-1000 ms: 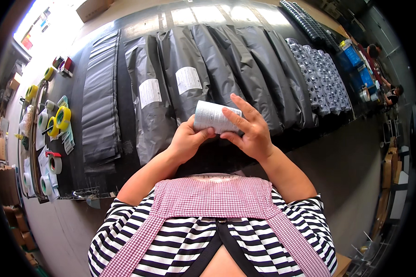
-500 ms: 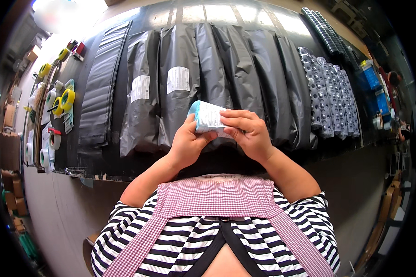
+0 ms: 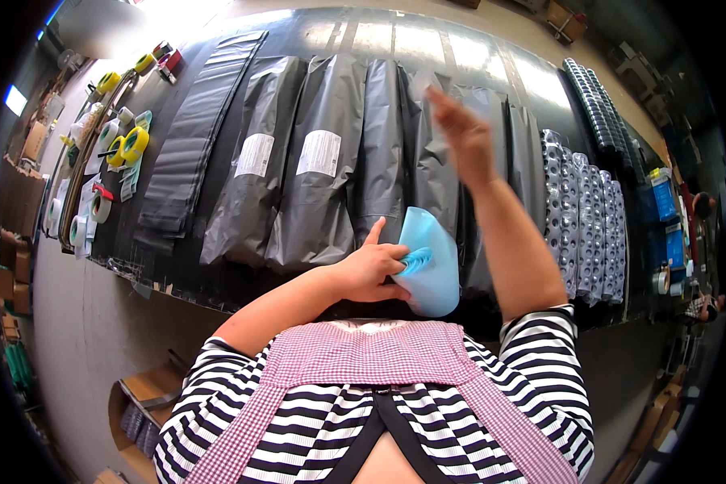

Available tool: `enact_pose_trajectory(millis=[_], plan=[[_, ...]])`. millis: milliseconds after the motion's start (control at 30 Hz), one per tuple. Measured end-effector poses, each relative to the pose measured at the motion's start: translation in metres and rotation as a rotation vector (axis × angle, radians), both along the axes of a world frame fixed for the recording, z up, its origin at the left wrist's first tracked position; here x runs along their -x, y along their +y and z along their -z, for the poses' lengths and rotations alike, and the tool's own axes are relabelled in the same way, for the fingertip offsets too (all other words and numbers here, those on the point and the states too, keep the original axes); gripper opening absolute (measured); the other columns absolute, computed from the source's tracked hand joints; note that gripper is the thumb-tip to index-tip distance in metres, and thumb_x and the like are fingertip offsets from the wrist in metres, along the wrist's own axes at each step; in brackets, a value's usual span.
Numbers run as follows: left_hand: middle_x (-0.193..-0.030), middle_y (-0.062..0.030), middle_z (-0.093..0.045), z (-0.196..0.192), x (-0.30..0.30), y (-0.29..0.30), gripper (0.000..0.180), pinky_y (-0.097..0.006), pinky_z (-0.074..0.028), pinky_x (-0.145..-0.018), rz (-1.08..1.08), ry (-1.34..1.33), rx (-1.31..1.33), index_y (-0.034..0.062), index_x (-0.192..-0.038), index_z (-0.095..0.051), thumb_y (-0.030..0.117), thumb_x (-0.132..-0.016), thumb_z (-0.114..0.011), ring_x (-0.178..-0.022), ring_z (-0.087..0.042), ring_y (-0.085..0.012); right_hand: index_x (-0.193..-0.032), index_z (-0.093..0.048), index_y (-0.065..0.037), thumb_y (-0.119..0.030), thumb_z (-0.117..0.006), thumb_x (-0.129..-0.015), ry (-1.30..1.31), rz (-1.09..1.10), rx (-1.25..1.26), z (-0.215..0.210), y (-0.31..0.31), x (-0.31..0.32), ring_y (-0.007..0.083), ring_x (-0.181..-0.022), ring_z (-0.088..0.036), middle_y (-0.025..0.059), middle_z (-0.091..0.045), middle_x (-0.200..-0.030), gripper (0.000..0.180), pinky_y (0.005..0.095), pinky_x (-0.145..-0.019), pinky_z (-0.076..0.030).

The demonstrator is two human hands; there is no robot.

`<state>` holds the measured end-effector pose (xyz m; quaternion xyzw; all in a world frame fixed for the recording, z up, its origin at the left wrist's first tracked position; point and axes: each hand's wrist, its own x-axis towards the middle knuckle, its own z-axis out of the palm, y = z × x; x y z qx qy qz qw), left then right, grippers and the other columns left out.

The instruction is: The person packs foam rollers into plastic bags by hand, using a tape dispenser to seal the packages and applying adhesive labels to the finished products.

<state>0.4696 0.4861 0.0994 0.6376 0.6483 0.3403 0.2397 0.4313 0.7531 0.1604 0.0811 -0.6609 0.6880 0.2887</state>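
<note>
My left hand (image 3: 373, 270) is closed on a roll of labels with light blue backing (image 3: 434, 262); a loose length of the backing curls out to its right. My right hand (image 3: 466, 133) reaches forward over the row of grey plastic-wrapped packages (image 3: 383, 121), blurred by motion. At its fingertips is a pale, smeared patch (image 3: 422, 83) that looks like a single label. The two packages on the left carry white labels, one label (image 3: 255, 155) on the first and another label (image 3: 319, 153) on the second. My right arm partly hides the packages on the right.
Flat grey bags (image 3: 194, 145) lie stacked left of the packages. Tape rolls (image 3: 135, 145) stand along the table's left edge. Bubble-patterned rolls (image 3: 581, 226) and a dark roll (image 3: 597, 113) lie at the right, beside blue boxes (image 3: 663, 202). An open carton (image 3: 149, 395) stands below left.
My right hand has left the label roll and swung forward over the packages. The roll has turned, its blue backing now facing up and hanging loose, still in my left hand. The view has shifted.
</note>
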Motion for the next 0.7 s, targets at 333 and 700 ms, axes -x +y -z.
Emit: enact_pose_trajectory(millis=[333,700], plan=[[-0.113,-0.0055,-0.067,0.031,0.006,-0.007,0.02,-0.061,0.016,-0.119,-0.043,-0.231,0.02,0.0133,-0.101,-0.076,0.027,-0.087,-0.078,-0.124,-0.058,-0.0245,-0.12,-0.074,-0.01,-0.003,-0.076,-0.084,-0.099,0.062,-0.833,0.098,-0.018,-0.003,0.0323,-0.141,-0.048,0.0107,-0.061,-0.142,0.037,0.0406,-0.113,-0.043],[-0.109,-0.006,-0.066,0.035,0.006,-0.002,0.02,-0.06,0.017,-0.119,-0.061,-0.243,-0.05,0.0132,-0.099,-0.076,0.029,-0.087,-0.077,-0.121,-0.059,-0.0243,-0.122,-0.073,-0.01,-0.025,-0.072,-0.091,-0.274,0.092,-1.246,0.086,-0.031,-0.016,0.0265,-0.137,-0.051,0.0115,-0.059,-0.144,0.035,0.0385,-0.112,-0.044]])
